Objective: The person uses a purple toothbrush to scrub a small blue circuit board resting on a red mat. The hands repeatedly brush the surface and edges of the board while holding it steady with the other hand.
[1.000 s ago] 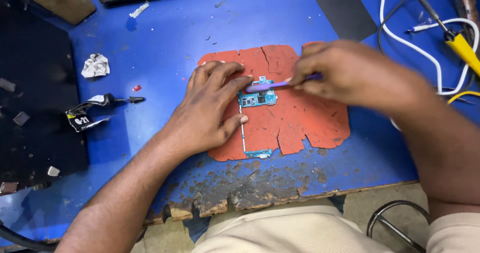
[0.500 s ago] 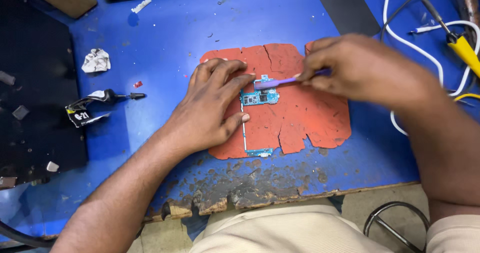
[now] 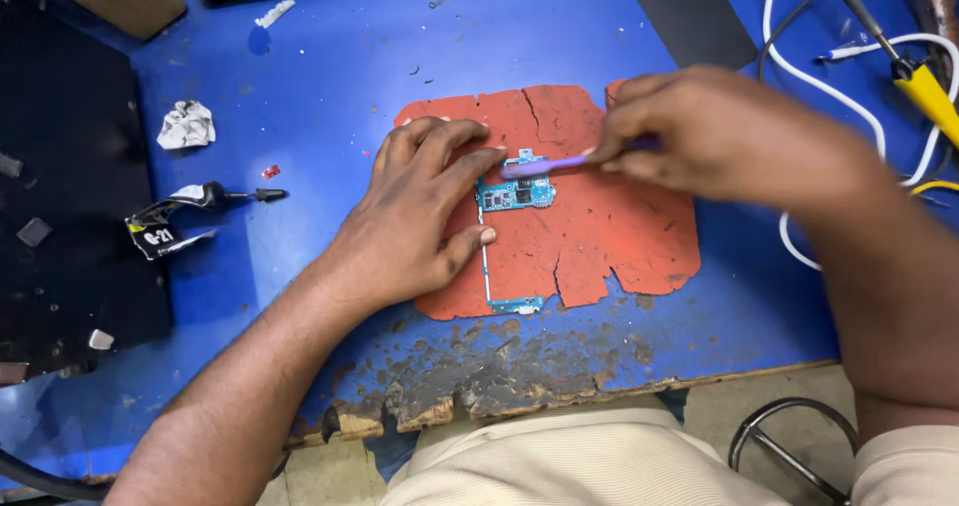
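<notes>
Head view: left hand still pressed flat on the circuit board; right hand pinching the purple brush, barely shifted.

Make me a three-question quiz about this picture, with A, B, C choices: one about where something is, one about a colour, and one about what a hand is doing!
1. Where does the small circuit board lie?
A. on the cracked red mat
B. on the black mat
C. on the person's lap

2. What colour is the thin tool in the right hand?
A. green
B. purple
C. orange

3. What is the left hand doing?
A. pressing flat beside the board
B. lifting the crumpled paper
C. hanging off the table

Answers:
1 A, red mat shows all around the board.
2 B, its handle looks purple, its tip over the board.
3 A, its fingers spread on the mat, touching the board's edge.
</notes>
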